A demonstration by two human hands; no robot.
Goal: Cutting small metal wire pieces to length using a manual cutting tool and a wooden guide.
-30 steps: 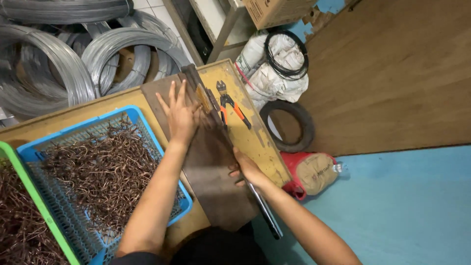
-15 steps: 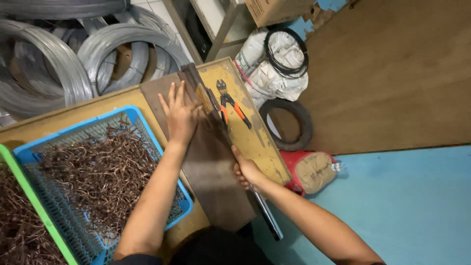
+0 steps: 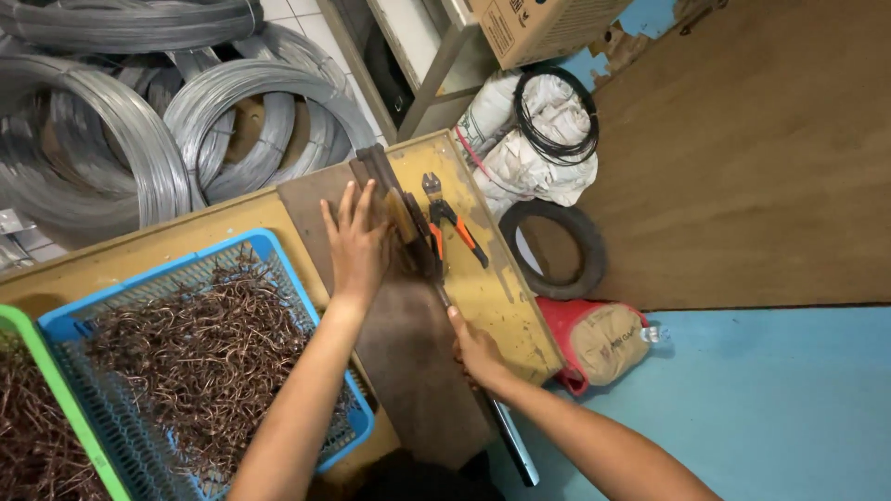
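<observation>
My left hand (image 3: 356,243) lies flat, fingers spread, on a dark metal plate (image 3: 408,371) that covers part of a yellow wooden bench (image 3: 501,297). Its fingertips reach a long lever bar (image 3: 408,223) running diagonally along the plate's right edge. My right hand (image 3: 475,351) is closed around the lower part of that bar, whose grey end (image 3: 515,445) sticks out past the bench toward me. Orange-handled cutters (image 3: 450,223) lie on the bench just right of the bar.
A blue basket (image 3: 278,250) full of bent copper-coloured wire pieces sits left of the plate, a green basket (image 3: 56,408) beside it. Large coils of grey wire (image 3: 139,130) fill the back left. White sacks (image 3: 534,139), a tyre (image 3: 557,250) and a red bag (image 3: 594,339) lie on the floor at right.
My right hand has slid slightly toward me along the bar. My left hand stays flat on the plate; the view has shifted a little.
</observation>
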